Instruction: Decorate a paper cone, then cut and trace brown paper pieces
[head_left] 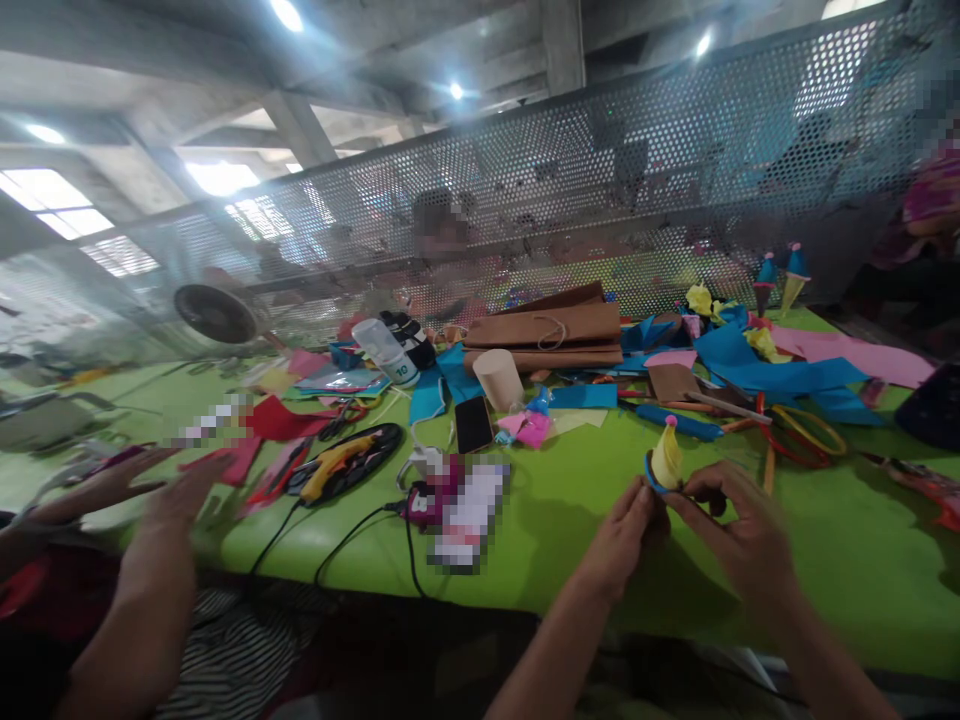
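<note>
Both my hands meet over the green table (pixel 570 520), holding a small paper craft (pixel 664 462): a yellow cone with a pink tip and a blue rim at its base. My left hand (pixel 626 530) pinches the piece from the left side. My right hand (pixel 739 530) grips it from the right, fingers curled around the base. The craft stands upright just above the tabletop.
A co-worker's hands (pixel 176 495) reach over the table at left. A yellow glue gun (pixel 337 462) on a black mat, a black phone (pixel 473 424), a paper cup (pixel 499 379), scissors (pixel 341 415), brown paper bags (pixel 555 330), blue and pink sheets, finished cones (pixel 780 275) and a mesh partition (pixel 600 180) lie beyond.
</note>
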